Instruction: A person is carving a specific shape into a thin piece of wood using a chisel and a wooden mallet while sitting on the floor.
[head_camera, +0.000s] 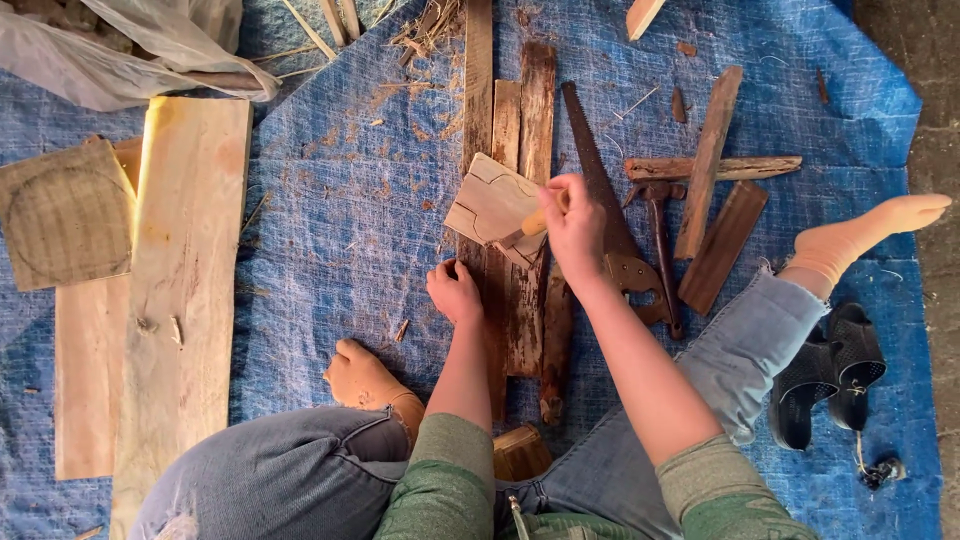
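Near the middle of the blue tarp (340, 230), the right hand (575, 225) was clamped on a wooden-handled tool (530, 226) whose tip met a pale cut wood piece (490, 200). That piece lay tilted atop dark weathered planks (520, 300) running toward the tarp's far edge. The left hand (455, 292) rested just below it with fingers curled together against a plank's edge; whether it gripped anything could not be told. Just right of the right hand lay a handsaw (610, 210), blade pointing to the far edge, and beside that a hammer (660, 240). Further right were loose dark slats (715, 200). Toward the tarp's left edge lay a long pale board (185, 270) with a square wood panel (65, 215) beside it, and a clear plastic bag (120, 50) sat at the far left corner. Black sandals (830, 375) lay near the right edge, beside the outstretched leg
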